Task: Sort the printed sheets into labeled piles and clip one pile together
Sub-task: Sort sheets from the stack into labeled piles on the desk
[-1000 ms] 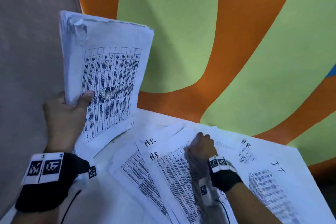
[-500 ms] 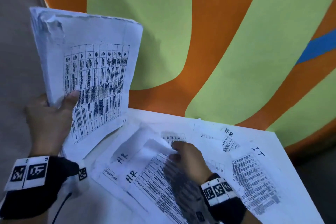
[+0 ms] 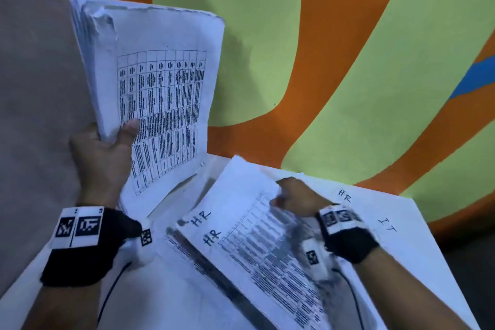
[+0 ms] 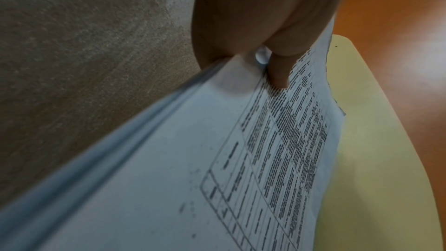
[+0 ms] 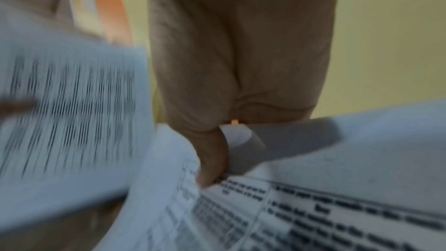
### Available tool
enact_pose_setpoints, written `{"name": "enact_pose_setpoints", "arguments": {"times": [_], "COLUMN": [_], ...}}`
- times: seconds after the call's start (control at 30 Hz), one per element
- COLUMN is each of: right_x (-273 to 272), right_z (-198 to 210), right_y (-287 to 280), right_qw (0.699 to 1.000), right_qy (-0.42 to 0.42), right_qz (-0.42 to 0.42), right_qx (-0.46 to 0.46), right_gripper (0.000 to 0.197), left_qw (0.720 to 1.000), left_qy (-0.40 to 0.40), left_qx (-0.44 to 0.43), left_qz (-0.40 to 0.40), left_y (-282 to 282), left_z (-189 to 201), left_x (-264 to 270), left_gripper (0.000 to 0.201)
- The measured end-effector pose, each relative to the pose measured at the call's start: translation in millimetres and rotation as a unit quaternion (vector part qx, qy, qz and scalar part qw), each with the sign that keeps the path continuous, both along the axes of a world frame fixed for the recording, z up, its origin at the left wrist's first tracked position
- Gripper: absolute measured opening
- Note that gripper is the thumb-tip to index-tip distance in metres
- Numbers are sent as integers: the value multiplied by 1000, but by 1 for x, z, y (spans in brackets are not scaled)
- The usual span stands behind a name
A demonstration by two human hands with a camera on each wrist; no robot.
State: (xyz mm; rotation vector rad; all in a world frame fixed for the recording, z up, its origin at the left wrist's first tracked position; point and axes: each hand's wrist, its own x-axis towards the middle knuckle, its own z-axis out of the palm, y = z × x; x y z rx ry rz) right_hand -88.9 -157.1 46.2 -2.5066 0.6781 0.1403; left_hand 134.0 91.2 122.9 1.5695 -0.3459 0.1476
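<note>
My left hand (image 3: 107, 147) grips a thick stack of printed sheets (image 3: 158, 83) upright at the table's left edge, thumb pressed on the top page's table. The left wrist view shows the thumb (image 4: 277, 72) on that stack (image 4: 193, 169). My right hand (image 3: 297, 195) pinches the far edge of the HR-labelled sheets (image 3: 241, 236) and lifts them off the white table (image 3: 417, 262); the right wrist view shows my fingers (image 5: 212, 159) curled round the paper (image 5: 313, 188). More sheets labelled HR (image 3: 345, 194) and IT (image 3: 387, 224) lie to the right.
A wall painted in orange and green bands (image 3: 294, 61) stands right behind the table. Grey floor (image 3: 34, 88) lies to the left. The table's right edge (image 3: 439, 262) drops off near the IT sheet. No clip is visible.
My right hand went from resting on the HR sheets to gripping their far edge and raising them. The left hand's stack stayed upright.
</note>
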Motion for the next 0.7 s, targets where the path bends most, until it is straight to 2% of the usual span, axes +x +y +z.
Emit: {"name": "enact_pose_setpoints", "arguments": {"times": [0.1, 0.2, 0.27, 0.37, 0.47, 0.57, 0.6, 0.7], "right_x": [39, 51, 52, 50, 36, 13, 2, -34], "right_z": [-52, -78, -86, -85, -65, -21, -2, 67], "right_y": [25, 44, 45, 44, 47, 42, 36, 20], "right_qw": [994, 980, 985, 996, 997, 989, 985, 971], "right_qy": [71, 132, 122, 69, 10, -90, -121, -194], "right_qz": [-6, -43, -39, -48, -70, -91, -89, -90], "right_qx": [-87, -140, -112, -39, 0, 78, 80, 104], "right_gripper": [44, 44, 43, 30, 36, 54, 53, 21], "left_qw": [1000, 999, 999, 998, 999, 999, 1000, 999], "left_qy": [-27, -36, -28, -21, -11, 5, 15, 53], "left_qx": [-7, -4, -4, -20, -22, -5, -4, 4], "left_qz": [12, 31, 43, 49, 47, 34, 24, 5], "left_y": [6, 18, 24, 29, 29, 32, 32, 31], "left_z": [5, 6, 5, 1, -4, -9, -13, -22], "left_x": [0, 3, 6, 8, 8, 10, 12, 18], "left_gripper": [17, 14, 14, 16, 23, 30, 33, 27]}}
